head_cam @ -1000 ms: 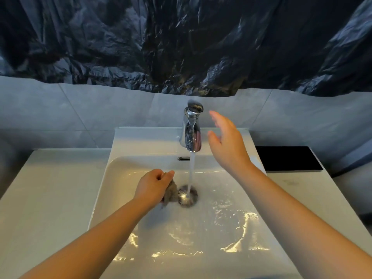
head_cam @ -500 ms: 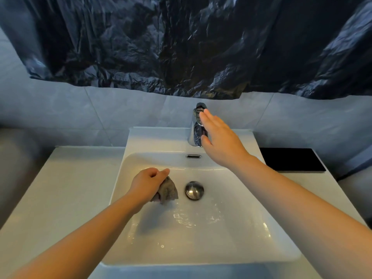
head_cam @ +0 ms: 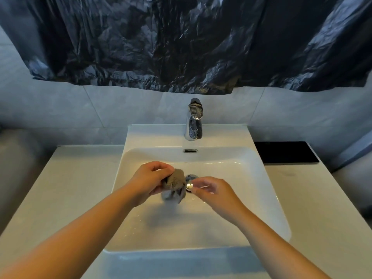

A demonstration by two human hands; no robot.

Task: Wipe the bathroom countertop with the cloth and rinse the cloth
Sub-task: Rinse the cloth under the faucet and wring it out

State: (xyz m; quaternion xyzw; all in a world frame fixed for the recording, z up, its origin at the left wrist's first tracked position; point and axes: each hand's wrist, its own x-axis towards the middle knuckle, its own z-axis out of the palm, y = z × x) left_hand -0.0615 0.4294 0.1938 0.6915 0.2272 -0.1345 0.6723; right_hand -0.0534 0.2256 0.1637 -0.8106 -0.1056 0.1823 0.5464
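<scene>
A small wet brown-grey cloth (head_cam: 175, 184) is bunched in my left hand (head_cam: 150, 181), held above the white sink basin (head_cam: 261, 198) just left of the chrome drain (head_cam: 191, 178). My right hand (head_cam: 215, 191) is right beside the cloth on its right, blurred, fingers curled toward the hanging end; whether it grips the cloth is unclear. The chrome faucet (head_cam: 194, 119) stands at the back of the sink with no water running. The white countertop (head_cam: 66, 188) lies on both sides of the basin.
A black flat rectangular object (head_cam: 285, 153) lies on the counter at the back right. Dark crumpled plastic sheeting (head_cam: 181, 43) covers the wall above the grey tiles. Water drops glint on the basin floor.
The water stopped running after my right hand pressed the faucet handle. That hand then came down from the faucet to the cloth. My left hand lifted the cloth slightly.
</scene>
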